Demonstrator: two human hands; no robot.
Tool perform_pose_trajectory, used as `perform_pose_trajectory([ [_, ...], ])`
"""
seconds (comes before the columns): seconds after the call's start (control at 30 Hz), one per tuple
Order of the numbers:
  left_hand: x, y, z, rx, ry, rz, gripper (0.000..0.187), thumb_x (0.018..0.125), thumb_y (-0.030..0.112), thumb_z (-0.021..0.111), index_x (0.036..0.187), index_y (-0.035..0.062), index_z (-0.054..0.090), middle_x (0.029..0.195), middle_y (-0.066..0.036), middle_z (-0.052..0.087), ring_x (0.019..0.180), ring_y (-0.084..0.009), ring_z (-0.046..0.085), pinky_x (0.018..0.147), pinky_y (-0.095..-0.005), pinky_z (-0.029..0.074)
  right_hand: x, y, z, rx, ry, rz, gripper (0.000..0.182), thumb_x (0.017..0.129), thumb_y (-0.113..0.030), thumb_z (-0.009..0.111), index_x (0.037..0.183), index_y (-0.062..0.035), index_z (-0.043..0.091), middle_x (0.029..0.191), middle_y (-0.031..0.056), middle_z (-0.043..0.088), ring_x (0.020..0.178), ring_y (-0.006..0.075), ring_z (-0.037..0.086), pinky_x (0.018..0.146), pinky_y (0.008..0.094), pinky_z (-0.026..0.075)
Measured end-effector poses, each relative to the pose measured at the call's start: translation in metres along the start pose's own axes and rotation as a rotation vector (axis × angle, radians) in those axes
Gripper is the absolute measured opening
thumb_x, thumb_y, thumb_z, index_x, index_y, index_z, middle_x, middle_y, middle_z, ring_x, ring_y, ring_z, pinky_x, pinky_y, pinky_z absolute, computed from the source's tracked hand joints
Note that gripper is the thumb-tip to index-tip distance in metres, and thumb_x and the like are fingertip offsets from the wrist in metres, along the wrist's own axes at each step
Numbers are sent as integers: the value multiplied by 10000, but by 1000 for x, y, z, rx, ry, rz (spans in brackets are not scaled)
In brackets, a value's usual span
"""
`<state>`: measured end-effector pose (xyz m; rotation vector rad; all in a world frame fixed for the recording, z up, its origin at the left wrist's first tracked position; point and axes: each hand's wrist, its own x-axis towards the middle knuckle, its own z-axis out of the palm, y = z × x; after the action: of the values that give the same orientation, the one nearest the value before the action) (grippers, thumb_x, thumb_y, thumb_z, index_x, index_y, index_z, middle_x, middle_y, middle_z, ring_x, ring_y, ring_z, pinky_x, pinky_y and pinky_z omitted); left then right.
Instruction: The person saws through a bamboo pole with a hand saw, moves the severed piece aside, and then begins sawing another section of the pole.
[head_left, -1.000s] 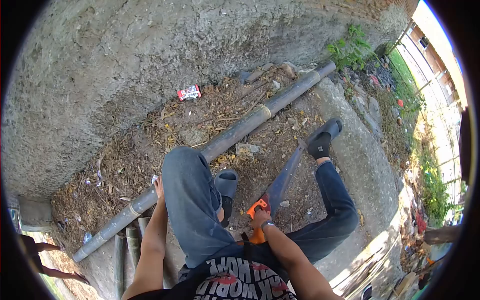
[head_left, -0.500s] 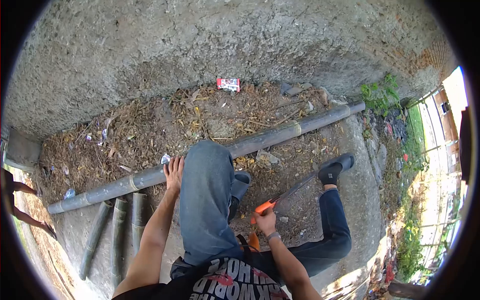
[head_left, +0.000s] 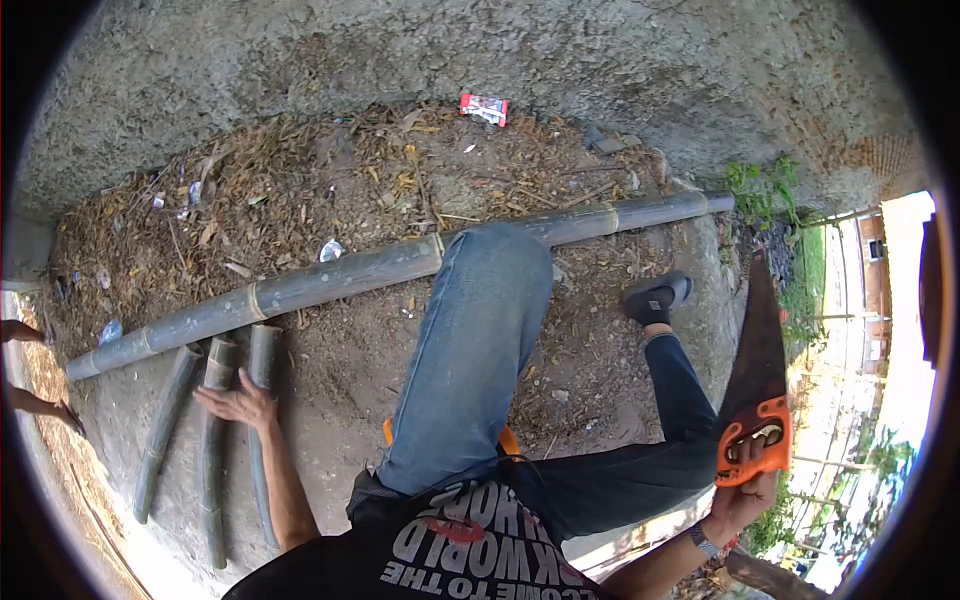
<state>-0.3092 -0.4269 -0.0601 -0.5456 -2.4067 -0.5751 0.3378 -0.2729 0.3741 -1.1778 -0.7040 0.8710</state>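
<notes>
My right hand [head_left: 748, 495] is wrapped round the orange handle of a handsaw [head_left: 758, 350], its dark blade pointing up at the right side of the view. Fingers spread, my left hand [head_left: 243, 404] is at the upper ends of the short bamboo pieces; it overlaps the middle piece [head_left: 212, 470] and the right one [head_left: 263, 355]. To their left lies a third short piece [head_left: 163, 445]. A long bamboo pole [head_left: 345, 272] stretches across the ground, passing behind my raised knee [head_left: 480, 310].
A rough wall [head_left: 400, 50] borders the far side. Dry leaves and litter, including a red wrapper [head_left: 484, 109], cover the soil beside it. Another person's legs [head_left: 40, 400] show at the left edge. My foot in a dark slipper [head_left: 657, 298] stands right of centre.
My left hand has left the long pole and moved down-left to the short pieces. My right hand has lifted the saw from between my legs out to the right, blade now upward.
</notes>
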Motion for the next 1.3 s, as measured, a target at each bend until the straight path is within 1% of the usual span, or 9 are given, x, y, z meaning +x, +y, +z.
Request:
perform_pose_trajectory([
  [0.1, -49, -74, -29, 121, -993, -6, 966, 1018, 634, 515, 1654, -18, 192, 1689, -305, 229, 1540, -468, 282, 1248, -566, 253, 29, -62, -20, -201, -339, -174, 825, 542, 2, 502, 1365, 40, 469, 1023, 126, 490, 966, 259, 518, 1210, 464, 369],
  [0.23, -62, -73, 24, 96, -770, -32, 897, 1026, 549, 565, 1641, -12, 232, 1649, -315, 304, 1496, -489, 349, 1235, -543, 295, 57, -87, -1, -539, -162, -396, 743, 581, 9, 511, 1322, 71, 505, 1086, 130, 551, 989, 227, 555, 1132, 393, 431],
  [0.3, -51, 3, 24, -325, -635, 107, 843, 1004, 445, 650, 1606, -29, 299, 1607, -313, 365, 1476, -487, 378, 1221, -536, 324, 86, -68, -10, -474, -135, -473, 664, 609, 8, 521, 1270, 66, 544, 1083, 119, 567, 1006, 220, 565, 1003, 349, 478],
  [0.37, -44, 74, 34, -574, -741, 178, 783, 967, 339, 712, 1569, -25, 368, 1579, -308, 392, 1459, -483, 396, 1219, -534, 324, 112, -34, -13, -425, -147, -567, 459, 686, 37, 510, 1138, 57, 584, 1022, 105, 580, 893, 191, 579, 878, 319, 502],
  [0.57, -14, 288, 32, -779, -873, 610, 903, 836, 361, 833, 1567, 52, 402, 1550, -267, 442, 1429, -464, 436, 1188, -532, 372, 134, 113, -18, -484, 47, -465, 99, 945, -68, 667, 965, 25, 638, 740, 8, 581, 604, 66, 513, 540, 224, 386],
  [0.73, -15, 352, 46, -266, -1128, 743, 960, 791, 368, 865, 1570, 60, 396, 1548, -257, 448, 1427, -458, 441, 1183, -536, 378, 108, 185, -8, -506, -73, -157, 168, 962, -114, 658, 967, 49, 698, 795, 22, 647, 667, 72, 558, 595, 257, 424],
  [0.8, -14, 361, 52, -145, -1179, 764, 983, 773, 371, 878, 1571, 63, 394, 1547, -253, 451, 1426, -455, 443, 1181, -537, 380, 105, 214, -13, -591, -78, -221, 161, 958, -99, 682, 981, 60, 690, 777, 22, 641, 654, 61, 559, 564, 243, 414],
  [1.07, -29, 423, 61, -161, -1139, 839, 1123, 656, 367, 939, 1579, 60, 378, 1538, -247, 466, 1420, -446, 452, 1165, -544, 392, 100, 232, 9, -544, 34, -53, 185, 930, -107, 743, 1026, 49, 714, 757, -8, 631, 677, 66, 545, 610, 255, 453],
  [1.3, -73, 479, 66, -338, -1022, 1065, 1122, 657, 433, 914, 1593, 121, 380, 1522, -185, 507, 1394, -389, 499, 1181, -536, 377, 104, 280, -14, -949, 303, -415, 154, 939, -112, 744, 1032, 1, 693, 709, 79, 636, 550, 179, 575, 563, 299, 466],
])
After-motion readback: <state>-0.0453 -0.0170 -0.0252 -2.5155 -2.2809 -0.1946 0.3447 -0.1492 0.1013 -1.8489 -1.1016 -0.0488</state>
